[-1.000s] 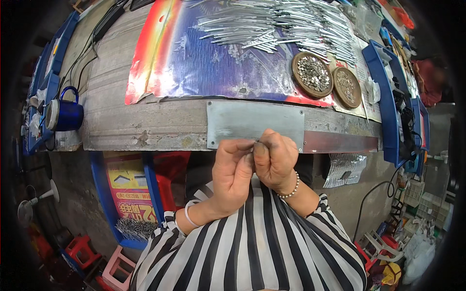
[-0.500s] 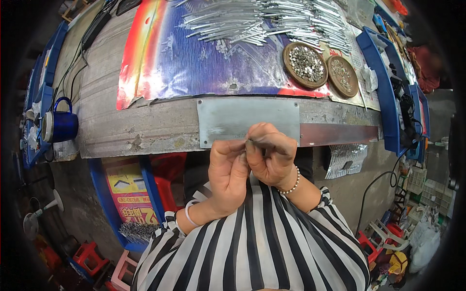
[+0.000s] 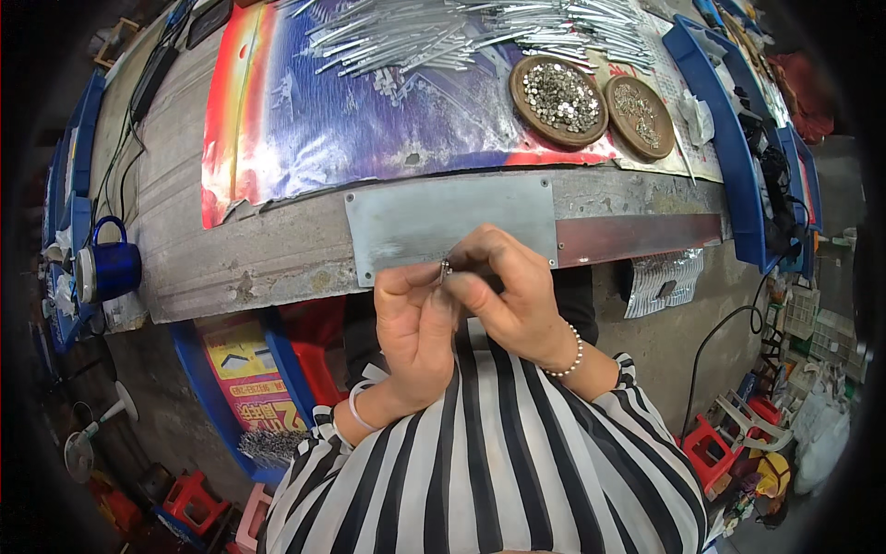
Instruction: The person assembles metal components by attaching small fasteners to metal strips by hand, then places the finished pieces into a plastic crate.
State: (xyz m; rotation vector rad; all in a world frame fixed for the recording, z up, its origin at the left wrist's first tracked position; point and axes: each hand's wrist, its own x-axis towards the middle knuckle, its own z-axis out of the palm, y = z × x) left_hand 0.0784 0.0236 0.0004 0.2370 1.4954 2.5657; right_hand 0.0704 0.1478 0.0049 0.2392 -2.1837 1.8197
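Note:
My left hand (image 3: 415,323) and my right hand (image 3: 508,291) meet in front of my chest, just below the table's front edge. Between their fingertips they pinch a small metal piece (image 3: 445,270); its exact shape is too small to tell. A grey metal plate (image 3: 443,222) is fixed to the table edge right above my hands. Farther up lie a heap of thin silver metal rods (image 3: 461,32) on a colourful sheet (image 3: 305,120), and two round brown dishes (image 3: 556,100) (image 3: 639,113) filled with small metal parts.
A blue mug (image 3: 109,268) stands at the left end of the worn table (image 3: 249,263). Blue bins (image 3: 729,138) line the right side. Below are red stools (image 3: 706,452), a printed box (image 3: 249,379), cables and a small fan (image 3: 88,443) on the floor.
My hands stay pinched together on the small piece. The view has shifted, so the table and dishes sit slightly higher and my hands slightly lower in the picture.

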